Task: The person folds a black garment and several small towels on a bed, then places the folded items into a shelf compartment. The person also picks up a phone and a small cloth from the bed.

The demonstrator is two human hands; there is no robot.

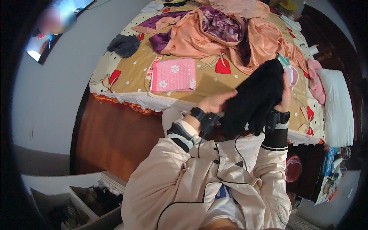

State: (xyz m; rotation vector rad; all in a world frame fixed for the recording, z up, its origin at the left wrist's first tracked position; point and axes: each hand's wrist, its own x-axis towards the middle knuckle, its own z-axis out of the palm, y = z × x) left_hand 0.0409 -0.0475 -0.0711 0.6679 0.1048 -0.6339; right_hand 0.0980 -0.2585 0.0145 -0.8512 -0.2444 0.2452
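Observation:
A soft black cloth garment [255, 96] is held up in front of me over the bed's near edge, its lower part hanging toward my lap. My left hand [218, 102] grips its left side, the thumb lying over the cloth and the other fingers partly hidden. At the garment's right edge, my right hand [285, 94] holds it from the side, most fingers behind the fabric. What kind of garment it is, I cannot tell. Left of it on the bed lies a neatly folded pink towel [174, 73] with white flowers, touched by neither hand.
The bed's tan patterned sheet [214, 86] carries a crumpled peach and purple satin cover [188, 36] and a dark grey cloth [125, 45]. A white pillow [336, 107] is at the right. A divided drawer [82, 189] with dark clothes stands lower left.

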